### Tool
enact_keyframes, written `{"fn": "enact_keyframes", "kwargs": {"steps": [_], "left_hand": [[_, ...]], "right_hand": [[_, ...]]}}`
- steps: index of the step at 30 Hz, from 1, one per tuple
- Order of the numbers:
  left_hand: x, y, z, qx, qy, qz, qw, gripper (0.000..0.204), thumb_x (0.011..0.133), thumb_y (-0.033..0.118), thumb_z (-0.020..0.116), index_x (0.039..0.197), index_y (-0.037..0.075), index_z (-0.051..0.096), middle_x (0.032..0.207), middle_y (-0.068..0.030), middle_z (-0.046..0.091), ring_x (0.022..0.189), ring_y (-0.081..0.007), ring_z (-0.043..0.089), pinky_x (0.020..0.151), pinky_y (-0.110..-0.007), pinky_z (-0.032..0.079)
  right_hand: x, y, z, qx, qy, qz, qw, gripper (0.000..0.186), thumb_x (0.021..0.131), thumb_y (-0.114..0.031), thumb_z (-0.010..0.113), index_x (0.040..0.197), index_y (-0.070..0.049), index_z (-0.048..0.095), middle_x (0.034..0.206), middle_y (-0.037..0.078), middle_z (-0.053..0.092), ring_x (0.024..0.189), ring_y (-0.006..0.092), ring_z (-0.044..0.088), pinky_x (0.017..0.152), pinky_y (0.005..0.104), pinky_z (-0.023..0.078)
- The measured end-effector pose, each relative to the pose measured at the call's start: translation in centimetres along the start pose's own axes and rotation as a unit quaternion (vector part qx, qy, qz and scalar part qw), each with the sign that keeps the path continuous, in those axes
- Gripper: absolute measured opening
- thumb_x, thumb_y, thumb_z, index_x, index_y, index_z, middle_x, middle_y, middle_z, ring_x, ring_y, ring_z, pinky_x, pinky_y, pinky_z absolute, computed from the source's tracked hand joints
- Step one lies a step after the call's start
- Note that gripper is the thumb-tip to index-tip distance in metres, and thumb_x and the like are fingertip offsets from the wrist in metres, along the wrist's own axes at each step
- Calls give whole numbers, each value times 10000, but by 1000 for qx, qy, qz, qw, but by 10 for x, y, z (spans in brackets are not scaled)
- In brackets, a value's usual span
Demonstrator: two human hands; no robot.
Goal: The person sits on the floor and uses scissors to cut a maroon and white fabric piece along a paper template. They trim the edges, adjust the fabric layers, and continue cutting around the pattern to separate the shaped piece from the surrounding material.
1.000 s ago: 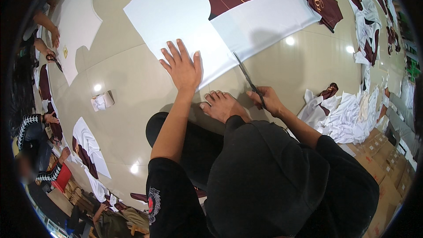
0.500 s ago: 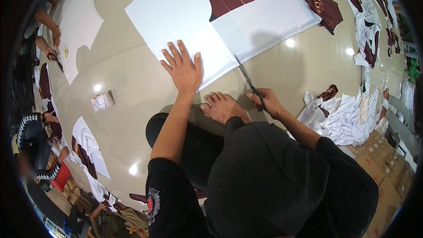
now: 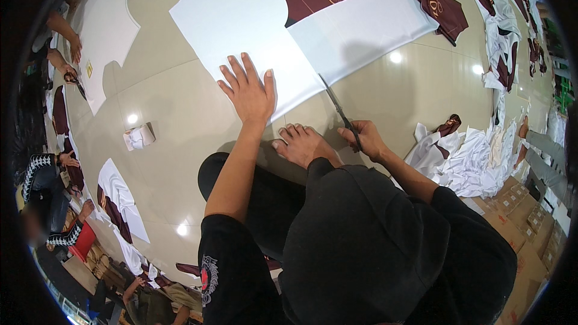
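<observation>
Practically unchanged since earlier: left hand (image 3: 250, 97) spread flat on white fabric (image 3: 223, 24), right hand (image 3: 365, 137) gripping scissors (image 3: 341, 111) at fabric edge. Bare foot (image 3: 306, 144) between hands; cloth heap (image 3: 469, 165) rightward.

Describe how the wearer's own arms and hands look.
The left hand and right hand show no gloves or rings. Both forearms are uncovered. The left sleeve is black, with a red and pale grey emblem; the right sleeve is black too.

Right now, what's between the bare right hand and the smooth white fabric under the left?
Head view: dark metal scissors, reaching from the right hand to the white fabric, over glossy beige floor.
</observation>
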State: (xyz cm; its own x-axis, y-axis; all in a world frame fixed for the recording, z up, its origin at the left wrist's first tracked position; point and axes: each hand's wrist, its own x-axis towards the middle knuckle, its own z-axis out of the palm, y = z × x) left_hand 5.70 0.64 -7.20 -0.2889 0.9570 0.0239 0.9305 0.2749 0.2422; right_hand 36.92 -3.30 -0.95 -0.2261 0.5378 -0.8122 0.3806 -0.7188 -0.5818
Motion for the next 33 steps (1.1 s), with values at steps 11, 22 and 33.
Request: {"fn": "enact_keyframes", "kwargs": {"steps": [11, 22, 33], "left_hand": [[0, 1, 0, 2, -6, -5, 1000, 779, 1077, 517, 391, 1658, 28, 220, 1703, -312, 145, 1562, -558, 60, 1233, -687, 20], [0, 0, 1, 4, -4, -4, 1000, 780, 1079, 527, 378, 1657, 28, 219, 1699, -315, 153, 1561, -560, 66, 1231, -693, 28], [0, 0, 0, 6, -13, -9, 1000, 790, 1071, 528, 410, 1660, 36, 226, 1705, -307, 143, 1570, -544, 42, 1235, -690, 22]], "right_hand": [[2, 4, -4, -42, 8, -3, 999, 377, 927, -330, 781, 758, -28, 632, 614, 20, 569, 519, 96, 542, 465, 272, 422], [7, 11, -10, -33, 2, -1, 999, 368, 902, -341, 787, 770, -21, 663, 639, 28, 595, 539, 113, 552, 488, 284, 430], [18, -11, -2, 11, -11, -12, 1000, 340, 903, -316, 781, 753, -58, 618, 626, 0, 552, 537, 102, 513, 489, 279, 392]]}}
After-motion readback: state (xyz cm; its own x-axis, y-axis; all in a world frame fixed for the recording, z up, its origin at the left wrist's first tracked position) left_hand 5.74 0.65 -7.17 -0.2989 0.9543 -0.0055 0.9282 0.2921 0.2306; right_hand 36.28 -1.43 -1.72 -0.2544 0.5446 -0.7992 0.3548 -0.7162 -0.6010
